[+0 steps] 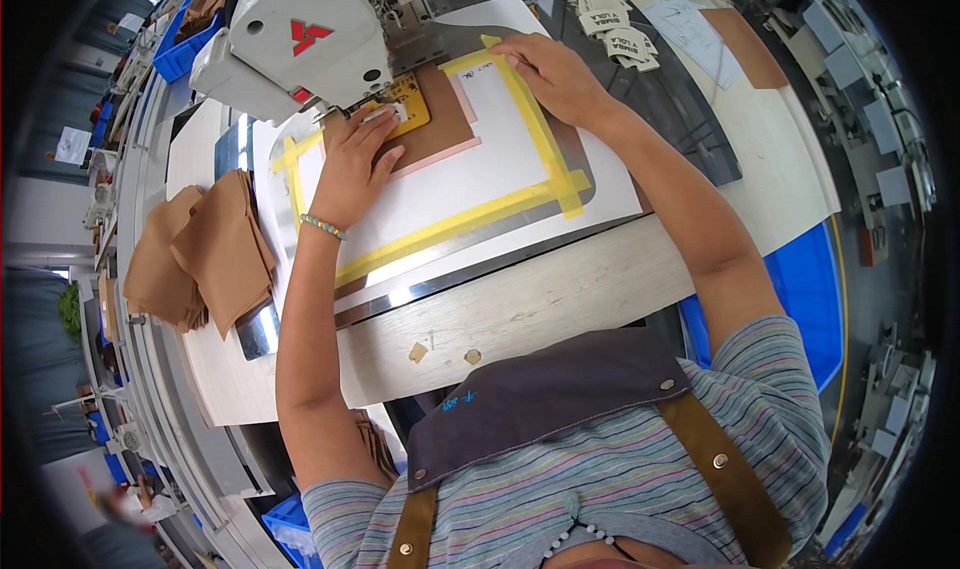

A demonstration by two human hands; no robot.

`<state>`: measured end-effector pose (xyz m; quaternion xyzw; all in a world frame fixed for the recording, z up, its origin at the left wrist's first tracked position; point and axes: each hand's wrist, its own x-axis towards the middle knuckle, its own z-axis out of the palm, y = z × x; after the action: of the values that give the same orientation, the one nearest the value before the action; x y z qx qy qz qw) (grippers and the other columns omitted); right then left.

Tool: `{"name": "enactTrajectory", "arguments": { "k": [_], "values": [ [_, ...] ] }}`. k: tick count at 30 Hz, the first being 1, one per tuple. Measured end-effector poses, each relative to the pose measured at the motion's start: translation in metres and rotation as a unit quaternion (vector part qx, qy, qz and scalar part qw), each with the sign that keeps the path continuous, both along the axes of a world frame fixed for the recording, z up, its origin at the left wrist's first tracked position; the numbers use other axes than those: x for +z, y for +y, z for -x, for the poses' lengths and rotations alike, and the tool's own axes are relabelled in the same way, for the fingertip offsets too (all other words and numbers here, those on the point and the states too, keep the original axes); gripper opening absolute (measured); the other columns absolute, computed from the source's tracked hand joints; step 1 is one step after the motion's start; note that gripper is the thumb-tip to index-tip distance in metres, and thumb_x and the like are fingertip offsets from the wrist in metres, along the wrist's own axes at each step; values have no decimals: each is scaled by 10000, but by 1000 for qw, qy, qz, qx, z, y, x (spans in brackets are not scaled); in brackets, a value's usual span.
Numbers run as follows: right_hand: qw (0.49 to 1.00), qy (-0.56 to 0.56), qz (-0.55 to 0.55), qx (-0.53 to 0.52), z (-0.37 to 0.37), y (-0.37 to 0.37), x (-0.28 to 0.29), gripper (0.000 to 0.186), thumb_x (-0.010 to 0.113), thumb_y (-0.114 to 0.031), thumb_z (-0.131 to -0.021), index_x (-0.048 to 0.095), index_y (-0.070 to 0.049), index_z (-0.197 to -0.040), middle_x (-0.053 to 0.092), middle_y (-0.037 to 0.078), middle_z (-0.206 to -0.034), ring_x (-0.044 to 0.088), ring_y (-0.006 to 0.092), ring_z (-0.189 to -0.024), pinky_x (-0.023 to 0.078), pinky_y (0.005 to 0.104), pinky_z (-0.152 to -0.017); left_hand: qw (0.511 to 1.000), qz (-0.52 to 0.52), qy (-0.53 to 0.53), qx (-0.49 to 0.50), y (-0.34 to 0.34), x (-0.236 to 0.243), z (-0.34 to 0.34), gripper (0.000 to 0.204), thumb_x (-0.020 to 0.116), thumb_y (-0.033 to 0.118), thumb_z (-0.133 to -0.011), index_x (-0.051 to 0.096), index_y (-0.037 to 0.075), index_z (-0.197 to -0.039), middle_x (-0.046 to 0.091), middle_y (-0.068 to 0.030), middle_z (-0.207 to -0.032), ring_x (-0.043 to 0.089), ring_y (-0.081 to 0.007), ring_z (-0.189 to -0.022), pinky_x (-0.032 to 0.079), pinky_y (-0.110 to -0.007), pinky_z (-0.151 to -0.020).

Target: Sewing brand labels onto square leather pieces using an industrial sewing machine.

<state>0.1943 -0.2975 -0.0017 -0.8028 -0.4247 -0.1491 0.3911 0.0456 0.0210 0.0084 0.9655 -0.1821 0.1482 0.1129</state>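
The white sewing machine head stands over a brown flat piece with pink edging strips. That piece lies on a white sheet framed in yellow tape. My left hand, a beaded bracelet at its wrist, rests flat with fingers stretched beside the needle area. Its fingertips touch a yellow plate on the brown piece; what lies beneath them is hidden. At the sheet's far right corner, my right hand lies with slightly bent fingers on the tape, holding nothing visible.
Brown cut pieces are stacked at the left of the table. White printed labels lie at the far right, near a paper drawing and a brown panel. A blue bin stands below the table's right edge.
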Motion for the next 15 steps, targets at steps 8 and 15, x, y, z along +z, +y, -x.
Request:
{"name": "enactTrajectory", "arguments": {
  "k": [8, 15],
  "values": [
    [1000, 11, 8, 4, -1, 1, 0, 315, 486, -217, -1118, 682, -51, -1302, 690, 139, -1302, 623, 334, -1203, 485, 424, -1042, 1000, -10, -2, -1, 3, 0, -1, 388, 667, 239, -1012, 689, 10, -1324, 655, -117, -1447, 508, -365, -1421, 392, -465, -1199],
    [1000, -5, 3, 3, -2, 1, 1, 337, 480, -244, -1122, 681, -43, -1302, 688, 141, -1314, 616, 341, -1218, 476, 426, -1059, 1000, 2, -7, -5, 2, 0, -4, 375, 669, 231, -1012, 691, 11, -1315, 654, -121, -1444, 512, -355, -1423, 402, -454, -1191]
  ]
}}
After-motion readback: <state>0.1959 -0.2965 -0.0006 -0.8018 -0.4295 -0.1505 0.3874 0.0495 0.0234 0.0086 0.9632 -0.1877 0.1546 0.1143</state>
